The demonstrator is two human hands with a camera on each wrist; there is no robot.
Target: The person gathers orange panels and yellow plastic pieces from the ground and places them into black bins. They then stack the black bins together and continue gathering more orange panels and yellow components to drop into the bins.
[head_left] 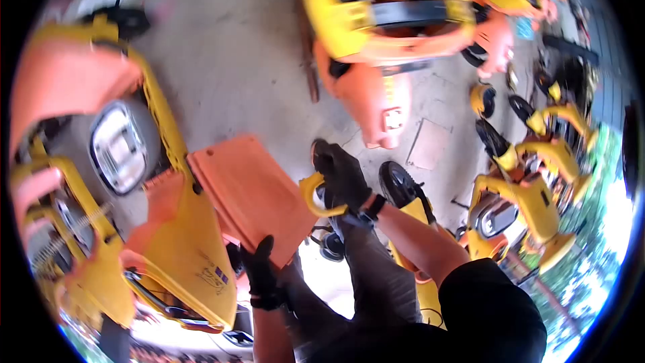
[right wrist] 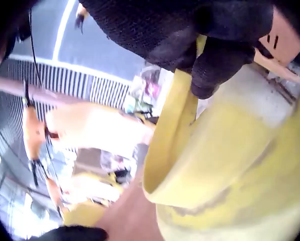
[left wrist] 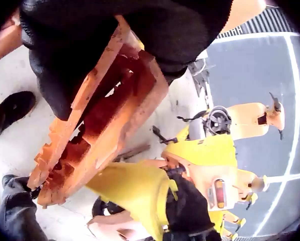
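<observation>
In the head view, my black-gloved left hand point(head_left: 261, 269) grips the near lower edge of a flat orange plastic panel point(head_left: 248, 195), thumb on its face. The left wrist view shows this orange panel point(left wrist: 135, 108) from the side as hollow, with jagged notches along one end. My right hand point(head_left: 342, 175), also gloved, holds a curved yellow plastic piece point(head_left: 310, 195) just right of the panel. Close up, the gloved thumb and fingers point(right wrist: 212, 75) pinch the thin end of the yellow piece point(right wrist: 215, 170). Its wider part is blurred.
A yellow and orange scooter body point(head_left: 181, 242) stands close on the left. Ahead, another scooter's orange fender point(head_left: 369, 97) reaches toward me. Several yellow scooters point(head_left: 524, 195) line the right side. A square slab point(head_left: 430, 144) lies on the concrete floor point(head_left: 222, 60).
</observation>
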